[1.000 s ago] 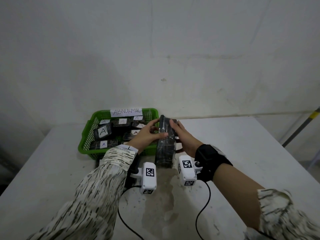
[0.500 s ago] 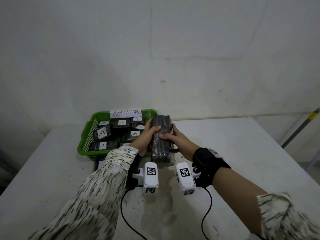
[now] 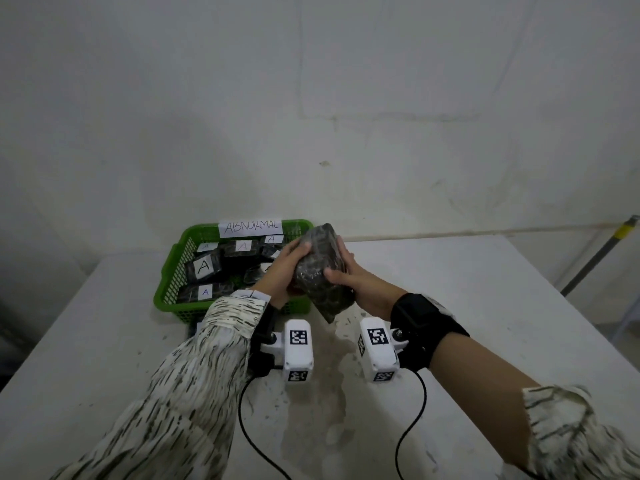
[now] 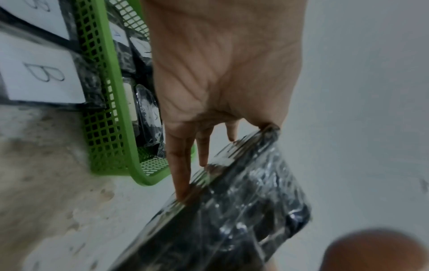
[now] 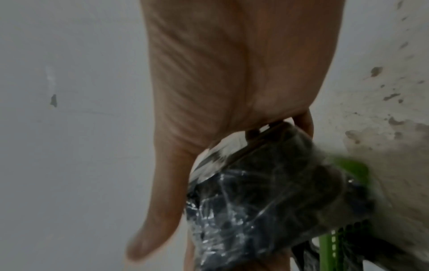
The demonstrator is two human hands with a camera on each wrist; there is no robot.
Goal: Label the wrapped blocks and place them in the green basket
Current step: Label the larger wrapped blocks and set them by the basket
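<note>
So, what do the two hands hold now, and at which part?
One dark block wrapped in clear plastic film, held off the table: the left hand grips its left long side, the right hand its right long side.

A: What is worn on the arms?

B: Both sleeves [image 3: 180, 393] are off-white with short dark dashes. The right one is pushed back toward the elbow.

A: And the wrists?

B: Each carries a white camera housing [image 3: 298, 349] bearing black-and-white square markers. The right wrist has a black strap [image 3: 424, 327]. A black cable [image 3: 408, 431] leaves each unit.
</note>
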